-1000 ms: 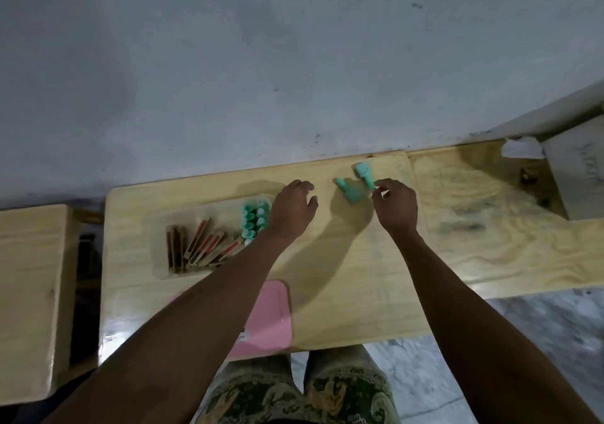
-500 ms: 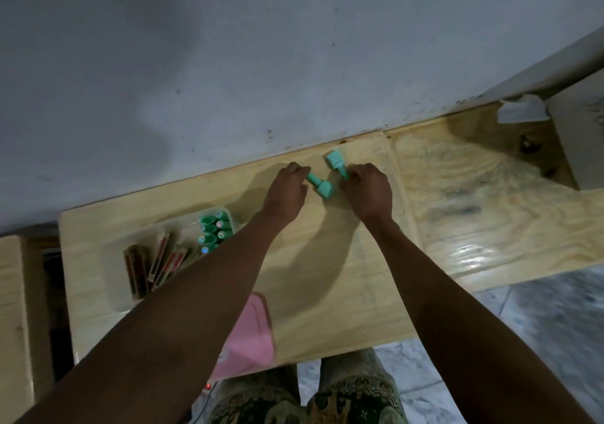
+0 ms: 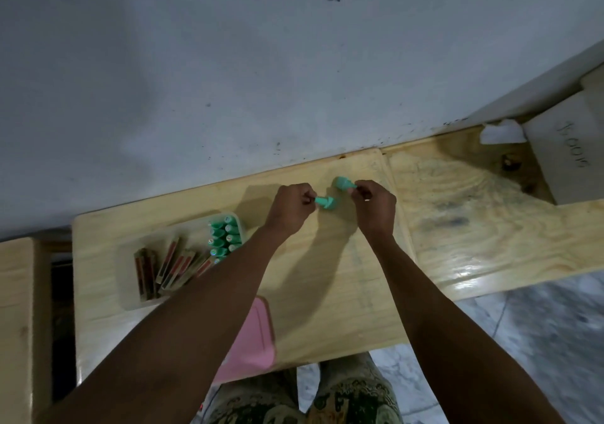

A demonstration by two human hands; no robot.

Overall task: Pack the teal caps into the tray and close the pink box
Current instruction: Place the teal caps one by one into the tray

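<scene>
My left hand [image 3: 291,209] pinches the narrow end of one teal cap [image 3: 325,202] near the back of the wooden table [image 3: 330,293]. A second teal cap [image 3: 343,183] is gripped by my right hand [image 3: 372,204], just to the right of the first. The two caps are apart. Left of my hands lies a clear tray [image 3: 130,293] with two rows of teal caps [image 3: 224,237] at its right end and several red-brown sticks [image 3: 170,265] at its left. The pink box lid [image 3: 258,335] lies at the table's front edge, partly hidden under my left forearm.
A grey wall [image 3: 261,64] runs right behind the table. A second wooden top [image 3: 490,221] adjoins on the right, bearing a white box [image 3: 568,149] and crumpled white paper [image 3: 500,132]. Another wooden surface [image 3: 16,325] stands at the left. A marbled floor [image 3: 523,342] lies below.
My left hand reached right and closed on the lower teal cap. My right hand closed on the other cap, and both caps have turned in the fingers.
</scene>
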